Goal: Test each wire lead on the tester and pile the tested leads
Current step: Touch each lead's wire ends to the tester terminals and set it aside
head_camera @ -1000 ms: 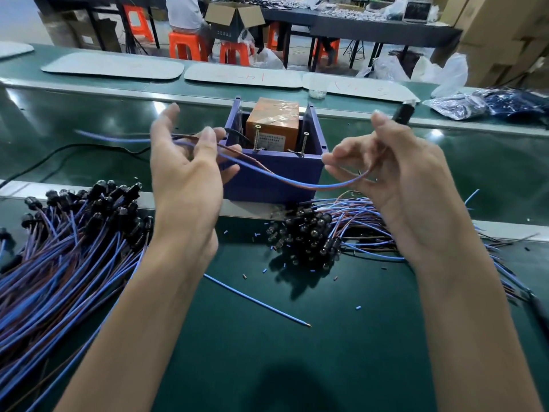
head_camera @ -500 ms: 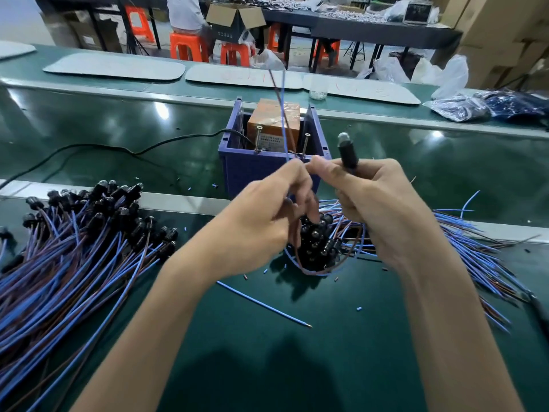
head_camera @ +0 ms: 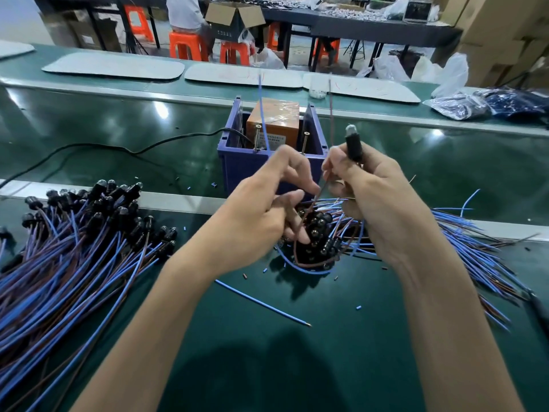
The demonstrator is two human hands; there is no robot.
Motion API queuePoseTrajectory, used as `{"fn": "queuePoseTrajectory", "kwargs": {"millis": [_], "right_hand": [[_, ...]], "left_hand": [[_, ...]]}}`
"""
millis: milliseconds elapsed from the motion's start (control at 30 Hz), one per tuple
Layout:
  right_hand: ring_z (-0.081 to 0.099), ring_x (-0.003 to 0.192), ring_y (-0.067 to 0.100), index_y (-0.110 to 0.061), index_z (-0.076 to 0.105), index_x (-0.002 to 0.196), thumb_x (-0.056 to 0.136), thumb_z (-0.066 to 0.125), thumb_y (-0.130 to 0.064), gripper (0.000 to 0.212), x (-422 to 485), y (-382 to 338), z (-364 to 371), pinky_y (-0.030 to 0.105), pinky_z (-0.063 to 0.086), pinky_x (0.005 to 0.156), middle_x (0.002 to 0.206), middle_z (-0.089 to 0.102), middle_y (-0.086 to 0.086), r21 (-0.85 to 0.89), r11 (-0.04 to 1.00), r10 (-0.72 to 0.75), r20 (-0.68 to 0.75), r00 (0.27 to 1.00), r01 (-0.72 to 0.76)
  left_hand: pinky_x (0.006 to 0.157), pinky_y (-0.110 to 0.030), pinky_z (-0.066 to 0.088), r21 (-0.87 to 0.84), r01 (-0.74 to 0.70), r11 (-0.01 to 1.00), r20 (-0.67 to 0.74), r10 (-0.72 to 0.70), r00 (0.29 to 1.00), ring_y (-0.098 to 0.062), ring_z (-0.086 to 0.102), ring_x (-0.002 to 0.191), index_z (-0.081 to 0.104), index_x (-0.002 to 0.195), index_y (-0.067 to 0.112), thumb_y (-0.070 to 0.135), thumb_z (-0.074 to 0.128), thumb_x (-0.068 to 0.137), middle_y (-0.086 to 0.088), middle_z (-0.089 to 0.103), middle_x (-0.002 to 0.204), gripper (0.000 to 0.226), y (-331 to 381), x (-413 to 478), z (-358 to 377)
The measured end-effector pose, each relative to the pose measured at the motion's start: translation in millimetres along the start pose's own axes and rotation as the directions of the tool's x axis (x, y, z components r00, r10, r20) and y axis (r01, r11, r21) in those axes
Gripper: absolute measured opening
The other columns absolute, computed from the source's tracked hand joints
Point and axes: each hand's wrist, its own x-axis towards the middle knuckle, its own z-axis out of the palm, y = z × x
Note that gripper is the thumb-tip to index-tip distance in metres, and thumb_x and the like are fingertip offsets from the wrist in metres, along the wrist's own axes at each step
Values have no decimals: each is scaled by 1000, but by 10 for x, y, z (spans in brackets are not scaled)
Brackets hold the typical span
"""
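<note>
The tester is a blue box with an orange block inside and two upright screws at its front rim. My right hand grips one wire lead by its black lamp holder and pinches its brown wire. My left hand pinches the same lead's blue wire, which stands up in front of the tester near the left screw. Both hands hover just before the tester, above a heap of leads.
A large pile of leads covers the green bench on the left; more leads fan out to the right. A loose blue wire and small offcuts lie between my arms. A black cable runs left from the tester.
The two hands came together from wide apart, folding the lead. Its blue and brown wire ends have since spread apart and now point up in front of the tester.
</note>
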Motion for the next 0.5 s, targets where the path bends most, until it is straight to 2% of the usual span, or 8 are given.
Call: {"fn": "queuePoseTrajectory", "kwargs": {"millis": [67, 133, 233, 267, 333, 400, 433, 500], "right_hand": [[55, 47, 0, -15, 52, 74, 102, 43, -15, 29, 18, -18, -14, 7, 32, 40, 69, 62, -2, 76, 997, 28, -35, 999, -25], [61, 46, 5, -12, 48, 75, 103, 38, -12, 30, 20, -39, -21, 6, 33, 36, 69, 67, 4, 170, 984, 55, -44, 998, -47], [59, 46, 4, -11, 49, 76, 103, 37, -11, 30, 22, -33, -25, 7, 33, 37, 59, 67, -1, 169, 985, 57, -71, 996, -45], [56, 46, 1, -12, 51, 77, 103, 39, -11, 29, 28, -22, -26, 7, 33, 37, 57, 66, -4, 139, 990, 49, -88, 995, -37], [48, 46, -3, -13, 56, 80, 102, 42, -11, 27, 43, 2, -27, 8, 32, 38, 52, 61, -8, 80, 996, 36, -113, 993, -27], [45, 45, -3, -15, 59, 85, 101, 43, -10, 23, 53, 19, -32, 7, 32, 40, 48, 57, -9, 43, 999, 33, -121, 992, -28], [45, 44, -3, -16, 59, 89, 100, 43, -10, 20, 58, 24, -39, 7, 32, 40, 47, 56, -10, 36, 999, 31, -122, 992, -27], [45, 42, -2, -16, 58, 97, 99, 43, -7, 18, 67, 26, -56, 7, 33, 40, 46, 53, -10, 43, 999, 30, -127, 991, -24]], "left_hand": [[54, -7, 45, 83, 28, 996, -115, -18, 993, -9, 57, 43, 37, 114, 45, -15, 33, 92, -5, 52, 102, 64, -44, 22, -15], [56, -15, 49, 150, 129, 980, -223, -93, 970, -8, 56, 40, 4, 144, 42, -6, 38, 95, 1, 51, 98, 76, -121, 39, -20], [76, -42, 53, 268, 278, 922, -364, -171, 916, -16, 61, 59, -32, 142, 33, 4, 41, 94, 13, 53, 91, 92, -237, 32, -32], [83, -45, 52, 309, 300, 902, -377, -173, 910, -21, 62, 68, -32, 142, 29, 5, 40, 92, 15, 53, 91, 92, -243, 27, -38], [87, -35, 49, 376, 320, 870, -366, -178, 913, -25, 63, 77, -13, 151, 20, 2, 39, 89, 10, 55, 96, 82, -220, 32, -58], [78, -22, 48, 409, 328, 852, -373, -172, 912, -15, 64, 68, 32, 144, 10, -3, 40, 90, 1, 56, 101, 56, -189, 47, -78], [77, -24, 50, 396, 328, 858, -394, -164, 904, -10, 63, 61, 47, 132, 10, -5, 41, 90, 1, 58, 100, 46, -169, 50, -83], [75, -34, 54, 334, 313, 889, -435, -150, 888, -3, 63, 52, 42, 140, 12, -7, 40, 88, 11, 60, 93, 56, -126, 43, -83]]}}
